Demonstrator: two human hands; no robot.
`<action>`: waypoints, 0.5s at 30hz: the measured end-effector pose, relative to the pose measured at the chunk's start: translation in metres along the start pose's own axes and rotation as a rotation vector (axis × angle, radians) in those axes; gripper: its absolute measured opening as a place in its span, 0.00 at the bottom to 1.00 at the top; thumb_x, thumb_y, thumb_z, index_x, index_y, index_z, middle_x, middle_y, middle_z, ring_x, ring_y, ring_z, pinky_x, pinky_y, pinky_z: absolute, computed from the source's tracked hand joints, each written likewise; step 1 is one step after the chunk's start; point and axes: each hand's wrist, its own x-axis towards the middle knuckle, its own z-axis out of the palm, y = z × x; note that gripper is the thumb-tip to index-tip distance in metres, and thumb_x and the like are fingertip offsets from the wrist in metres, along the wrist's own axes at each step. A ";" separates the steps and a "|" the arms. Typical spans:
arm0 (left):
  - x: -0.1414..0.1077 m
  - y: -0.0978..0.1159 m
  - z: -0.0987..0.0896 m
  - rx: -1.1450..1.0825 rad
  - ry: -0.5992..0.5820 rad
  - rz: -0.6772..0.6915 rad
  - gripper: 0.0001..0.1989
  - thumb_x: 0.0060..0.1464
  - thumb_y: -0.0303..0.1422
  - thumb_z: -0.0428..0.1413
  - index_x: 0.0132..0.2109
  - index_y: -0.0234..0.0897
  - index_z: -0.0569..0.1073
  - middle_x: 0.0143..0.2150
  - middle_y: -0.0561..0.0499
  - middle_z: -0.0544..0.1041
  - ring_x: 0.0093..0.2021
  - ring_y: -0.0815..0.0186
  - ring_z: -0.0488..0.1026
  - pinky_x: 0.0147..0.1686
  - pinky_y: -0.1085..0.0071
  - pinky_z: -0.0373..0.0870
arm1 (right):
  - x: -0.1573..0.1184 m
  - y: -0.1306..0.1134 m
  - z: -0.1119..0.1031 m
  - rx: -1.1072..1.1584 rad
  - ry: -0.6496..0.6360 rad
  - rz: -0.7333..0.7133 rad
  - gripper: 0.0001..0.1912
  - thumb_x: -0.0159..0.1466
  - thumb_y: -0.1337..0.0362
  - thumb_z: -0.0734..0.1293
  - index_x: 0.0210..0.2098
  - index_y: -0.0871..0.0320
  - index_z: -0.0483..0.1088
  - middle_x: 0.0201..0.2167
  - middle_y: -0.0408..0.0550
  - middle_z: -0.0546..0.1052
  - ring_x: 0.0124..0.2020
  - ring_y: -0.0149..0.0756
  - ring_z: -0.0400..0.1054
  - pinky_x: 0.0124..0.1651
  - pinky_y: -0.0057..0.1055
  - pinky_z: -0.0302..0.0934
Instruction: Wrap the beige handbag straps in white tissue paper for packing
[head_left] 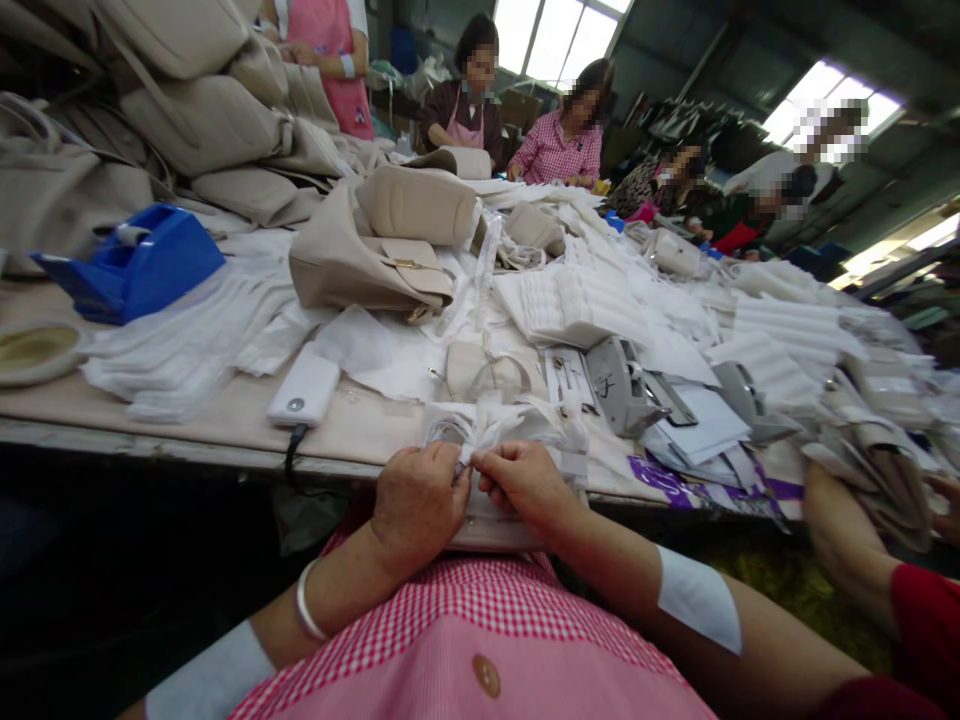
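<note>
At the table's near edge, my left hand [422, 497] is closed, its fingers pinched on white wrapping material [491, 422]. Beside it, almost touching, my right hand [527, 484] pinches the same white material between thumb and forefinger. The white wrapping is gathered in a bunch around strap-like loops at the top of a beige bag [495, 535]. The bag's lower part shows below my hands, against my apron. Just beyond lies a small beige piece [466, 372] with a thin strap.
A blue tape dispenser [139, 262] and a white power bank [304, 388] with a cable lie left. Beige bags [375, 240] and white sheets are piled ahead. Right are a grey dispenser [621, 385], papers and a co-worker's arm [847, 540]. Several people stand across the table.
</note>
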 end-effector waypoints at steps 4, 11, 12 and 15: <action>-0.002 0.001 0.000 0.022 0.015 0.028 0.08 0.59 0.33 0.52 0.34 0.35 0.72 0.31 0.45 0.76 0.33 0.57 0.72 0.36 0.62 0.63 | 0.003 0.001 0.001 0.004 -0.015 0.032 0.16 0.54 0.55 0.71 0.20 0.60 0.67 0.13 0.40 0.69 0.11 0.23 0.55 0.13 0.22 0.44; -0.005 0.003 0.002 0.084 0.046 0.114 0.10 0.61 0.31 0.49 0.33 0.36 0.72 0.28 0.46 0.74 0.30 0.58 0.71 0.37 0.60 0.63 | 0.008 -0.003 0.003 0.013 -0.087 0.198 0.18 0.58 0.53 0.70 0.22 0.59 0.65 0.11 0.37 0.64 0.10 0.23 0.52 0.11 0.21 0.43; -0.005 0.003 0.002 0.084 0.046 0.114 0.10 0.61 0.31 0.49 0.33 0.36 0.72 0.28 0.46 0.74 0.30 0.58 0.71 0.37 0.60 0.63 | 0.007 -0.004 0.001 0.009 -0.111 0.201 0.18 0.58 0.53 0.70 0.22 0.59 0.66 0.11 0.37 0.65 0.10 0.23 0.53 0.11 0.21 0.44; -0.004 0.002 0.001 0.079 0.048 0.089 0.09 0.59 0.32 0.50 0.32 0.37 0.71 0.28 0.46 0.74 0.30 0.57 0.71 0.38 0.60 0.63 | 0.003 -0.006 -0.003 -0.010 -0.160 0.187 0.19 0.57 0.55 0.71 0.19 0.60 0.65 0.10 0.38 0.64 0.10 0.23 0.53 0.12 0.21 0.47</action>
